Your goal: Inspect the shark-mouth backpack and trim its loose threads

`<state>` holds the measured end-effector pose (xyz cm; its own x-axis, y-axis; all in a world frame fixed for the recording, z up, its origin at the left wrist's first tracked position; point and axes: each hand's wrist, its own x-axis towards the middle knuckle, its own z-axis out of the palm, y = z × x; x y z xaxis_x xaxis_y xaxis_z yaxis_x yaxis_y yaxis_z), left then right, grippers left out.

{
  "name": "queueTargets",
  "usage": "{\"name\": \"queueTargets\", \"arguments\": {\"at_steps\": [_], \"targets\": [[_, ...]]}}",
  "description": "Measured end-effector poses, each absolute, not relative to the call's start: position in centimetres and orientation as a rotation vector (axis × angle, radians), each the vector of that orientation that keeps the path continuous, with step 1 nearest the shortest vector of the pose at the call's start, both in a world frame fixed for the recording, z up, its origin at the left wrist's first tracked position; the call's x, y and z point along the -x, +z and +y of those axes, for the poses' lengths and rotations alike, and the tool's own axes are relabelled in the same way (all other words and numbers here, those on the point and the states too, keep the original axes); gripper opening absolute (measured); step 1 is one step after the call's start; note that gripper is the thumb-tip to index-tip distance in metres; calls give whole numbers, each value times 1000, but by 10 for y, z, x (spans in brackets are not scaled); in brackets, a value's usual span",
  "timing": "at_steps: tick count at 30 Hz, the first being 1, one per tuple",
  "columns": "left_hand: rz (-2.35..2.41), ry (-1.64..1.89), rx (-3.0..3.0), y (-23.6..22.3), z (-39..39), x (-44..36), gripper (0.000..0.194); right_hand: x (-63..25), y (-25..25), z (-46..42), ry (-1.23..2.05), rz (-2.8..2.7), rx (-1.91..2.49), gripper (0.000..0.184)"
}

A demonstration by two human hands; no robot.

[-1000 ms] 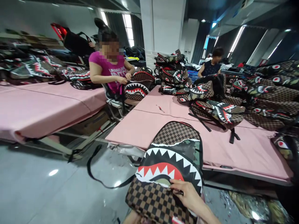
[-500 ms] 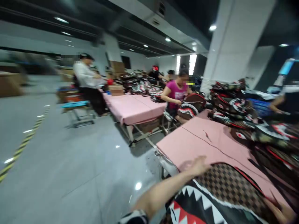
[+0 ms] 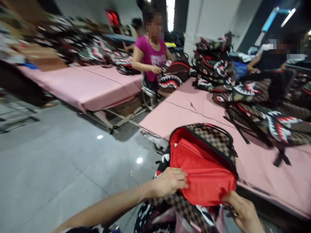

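One open backpack (image 3: 206, 142) leans on the near edge of the pink table (image 3: 170, 116), its red lining (image 3: 204, 174) pulled out. The left hand (image 3: 170, 182) and right hand (image 3: 243, 210) each pinch the lining. One pile of shark-mouth bags (image 3: 243, 87) sits at the far edge. Two people sit nearby; any writing is too blurred to read.

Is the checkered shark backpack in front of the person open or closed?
Open. The backpack gapes wide, its red lining showing. The left hand and the right hand both hold the lining's edge.
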<state>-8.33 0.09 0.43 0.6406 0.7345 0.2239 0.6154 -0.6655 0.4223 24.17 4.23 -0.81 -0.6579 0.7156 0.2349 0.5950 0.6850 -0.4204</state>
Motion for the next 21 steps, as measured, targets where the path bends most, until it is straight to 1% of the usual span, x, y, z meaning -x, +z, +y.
{"name": "queueTargets", "arguments": {"at_steps": [2, 5, 7, 9, 10, 12, 14, 15, 17, 21], "targets": [[1082, 620, -2544, -8, -19, 87, 36, -250, -2, 7, 555, -2578, 1025, 23], [1065, 682, -2494, -5, -25, 88, 38, -249, 11, -5, 677, -2542, 1064, 29], [1029, 688, -2530, 6, -18, 81, 37, -252, 22, 8, 763, -2431, 1095, 23], [1024, 688, -2574, 17, -5, 70, 35, -259, 33, 32, 765, -2210, 1208, 16], [1034, 674, -2595, 21, 3, 64, 35, -263, 39, 48, 716, -2080, 1298, 19], [1061, 610, -2633, 26, 17, 51, 35, -268, 45, 84, 526, -1873, 1501, 35], [1064, 514, -2672, 31, 28, 40, 34, -267, 44, 120, 343, -1881, 1665, 51], [1063, 469, -2690, 35, 31, 35, 34, -265, 41, 137, 285, -1941, 1754, 55], [1078, 371, -2728, 46, 34, 25, 30, -261, 30, 163, 189, -2054, 1910, 55], [1228, 98, -2785, 74, 38, -12, 14, -262, 7, 191, 107, -2085, 2019, 42]]}}
